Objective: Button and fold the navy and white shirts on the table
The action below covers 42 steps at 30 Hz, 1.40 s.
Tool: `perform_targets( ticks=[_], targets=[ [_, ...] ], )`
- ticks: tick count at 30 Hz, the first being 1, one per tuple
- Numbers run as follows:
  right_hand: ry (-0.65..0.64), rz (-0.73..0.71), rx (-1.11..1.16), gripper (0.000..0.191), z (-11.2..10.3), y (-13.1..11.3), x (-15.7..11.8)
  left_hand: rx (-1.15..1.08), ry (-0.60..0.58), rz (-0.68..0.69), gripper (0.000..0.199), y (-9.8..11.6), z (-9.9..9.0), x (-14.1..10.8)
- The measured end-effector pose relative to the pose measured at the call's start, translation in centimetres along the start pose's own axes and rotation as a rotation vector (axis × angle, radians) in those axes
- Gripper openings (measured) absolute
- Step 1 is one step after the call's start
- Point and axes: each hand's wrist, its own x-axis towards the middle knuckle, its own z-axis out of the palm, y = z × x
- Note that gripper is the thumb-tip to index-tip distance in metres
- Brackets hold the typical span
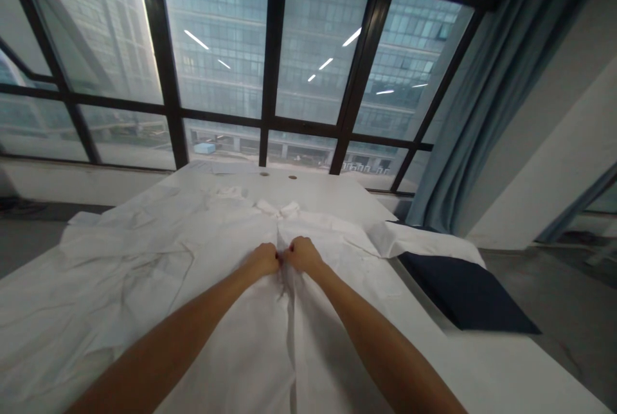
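Observation:
A white shirt (250,343) lies spread over the table, its collar at the far end and its front opening running down the middle toward me. My left hand (266,260) is closed on the left edge of that opening, below the collar. Close beside it, my right hand (303,254) pinches the right edge. Both hands lift the cloth slightly. The fingertips are small and partly hidden, so any button between them cannot be made out. More white garments (116,260) lie crumpled to the left of the shirt.
The white table (332,190) reaches toward a dark-framed window (270,121). At its right edge a dark navy folded item (467,292) sticks out over the side, with white cloth (429,242) beside it. A blue curtain (477,118) hangs at the right.

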Motion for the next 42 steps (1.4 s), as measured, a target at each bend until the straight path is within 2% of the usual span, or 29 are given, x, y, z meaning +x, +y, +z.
perform_targets(
  ticks=[3,6,9,12,14,19,25,29,36,42],
  targets=[
    [0.065,-0.027,0.162,0.021,0.5,0.2,0.0,-0.105,-0.059,-0.012,0.018,-0.2,-0.1,0.6],
    [0.169,-0.045,0.360,0.019,2.1,0.7,-0.3,-0.221,-0.121,-0.016,0.029,-0.5,0.2,0.6],
    [0.250,-0.086,0.587,0.021,4.0,1.7,-0.7,-0.497,-0.140,-0.004,0.037,-1.1,1.0,0.2],
    [0.253,-0.129,0.749,0.023,5.1,2.5,-1.0,-0.821,-0.144,-0.005,0.034,-1.5,1.6,-0.1],
    [0.241,-0.133,0.823,0.024,5.3,2.8,-1.1,-0.897,-0.131,-0.016,0.030,-1.4,1.7,-0.2],
    [0.200,-0.127,0.901,0.026,5.3,2.8,-1.2,-0.885,-0.088,-0.024,0.031,-1.2,2.0,-0.1],
    [-0.017,-0.072,1.094,0.028,5.2,2.8,-1.1,-0.852,-0.094,0.002,0.037,-1.5,2.2,-0.1],
    [0.038,-0.064,1.039,0.017,5.4,2.7,-1.0,-0.894,-0.115,-0.007,0.034,-1.2,1.8,-0.4],
    [0.122,-0.103,0.956,0.015,6.0,2.7,-1.1,-0.914,-0.107,-0.001,0.027,-0.8,1.6,-0.6],
    [-0.011,-0.070,0.950,0.015,5.7,3.2,-0.4,-0.822,-0.053,0.042,0.026,-1.2,2.1,-0.4]
  ],
)
